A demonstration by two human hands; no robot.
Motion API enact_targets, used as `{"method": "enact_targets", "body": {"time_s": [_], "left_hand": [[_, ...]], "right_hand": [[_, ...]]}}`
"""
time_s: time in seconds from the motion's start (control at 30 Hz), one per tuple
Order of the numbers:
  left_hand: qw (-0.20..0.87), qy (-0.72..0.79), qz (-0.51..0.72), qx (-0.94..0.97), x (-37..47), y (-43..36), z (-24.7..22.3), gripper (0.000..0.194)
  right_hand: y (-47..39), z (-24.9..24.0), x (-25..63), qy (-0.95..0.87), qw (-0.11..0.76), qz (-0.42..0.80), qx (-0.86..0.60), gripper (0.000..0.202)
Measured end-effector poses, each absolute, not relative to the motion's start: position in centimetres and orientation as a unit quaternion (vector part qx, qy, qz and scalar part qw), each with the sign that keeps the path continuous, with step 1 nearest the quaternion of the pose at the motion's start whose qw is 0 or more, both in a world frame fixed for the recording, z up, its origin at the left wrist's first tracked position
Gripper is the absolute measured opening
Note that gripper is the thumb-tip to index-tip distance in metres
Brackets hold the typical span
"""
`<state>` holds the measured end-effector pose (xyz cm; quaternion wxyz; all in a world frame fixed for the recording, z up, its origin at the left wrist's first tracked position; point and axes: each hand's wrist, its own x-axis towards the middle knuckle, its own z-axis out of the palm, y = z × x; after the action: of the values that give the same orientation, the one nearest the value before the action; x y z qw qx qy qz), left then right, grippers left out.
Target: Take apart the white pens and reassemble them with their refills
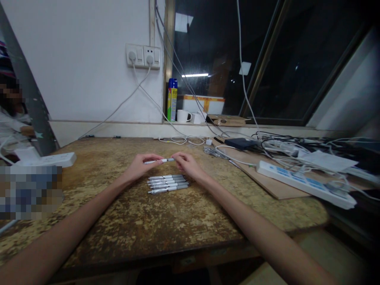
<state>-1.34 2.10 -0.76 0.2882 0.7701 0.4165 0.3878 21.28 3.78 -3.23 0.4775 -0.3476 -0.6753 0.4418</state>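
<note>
Both hands hold one white and grey pen (166, 160) level above the worn wooden table (127, 229). My left hand (145, 163) is closed around its left part, thumb along the barrel. At the pen's right end, the fingers of my right hand (185, 163) pinch the tip, which they hide. Just below the hands, several similar pens (168, 183) lie side by side on the table, grey ends to the right. The nearest pen lies slightly apart from the others.
A white power strip (305, 184) and tangled cables lie at the right on a brown board (267, 186). Another power strip (57, 159) is at the left. A spray can (172, 99) and a white mug (184, 116) stand on the window sill.
</note>
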Motion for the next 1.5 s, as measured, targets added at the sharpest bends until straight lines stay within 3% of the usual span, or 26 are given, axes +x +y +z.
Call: {"method": "enact_targets", "body": {"time_s": [0.17,0.4,0.57,0.77,0.93,1.17,1.33,1.5], "left_hand": [[0.268,0.415,0.394,0.775,-1.19,2.05,-0.65,0.043],[0.264,0.410,0.385,0.784,-0.92,2.04,-0.66,0.041],[0.258,0.406,0.391,0.785,-0.94,2.04,-0.62,0.040],[0.246,0.406,0.378,0.795,-0.97,1.98,-0.69,0.042],[0.254,0.400,0.392,0.788,-0.93,2.18,-0.82,0.038],[0.253,0.397,0.379,0.797,-0.80,1.75,-0.57,0.037],[0.256,0.394,0.383,0.795,-0.72,1.94,-0.76,0.037],[0.248,0.400,0.369,0.801,-0.81,1.71,-0.61,0.039]], "right_hand": [[3.74,-2.78,21.44,-0.700,0.494,0.401,-0.326,0.020],[3.76,-2.79,21.57,-0.697,0.473,0.422,-0.335,0.031],[3.61,-2.60,21.59,-0.724,0.478,0.383,-0.317,0.024],[3.56,-2.82,21.51,-0.716,0.452,0.410,-0.339,0.034],[3.54,-2.55,21.60,-0.729,0.475,0.382,-0.311,0.023],[3.77,-2.96,21.65,-0.727,0.444,0.400,-0.338,0.037],[3.52,-2.59,21.66,-0.740,0.467,0.366,-0.318,0.025],[3.43,-2.66,21.72,-0.735,0.440,0.398,-0.328,0.033]]}}
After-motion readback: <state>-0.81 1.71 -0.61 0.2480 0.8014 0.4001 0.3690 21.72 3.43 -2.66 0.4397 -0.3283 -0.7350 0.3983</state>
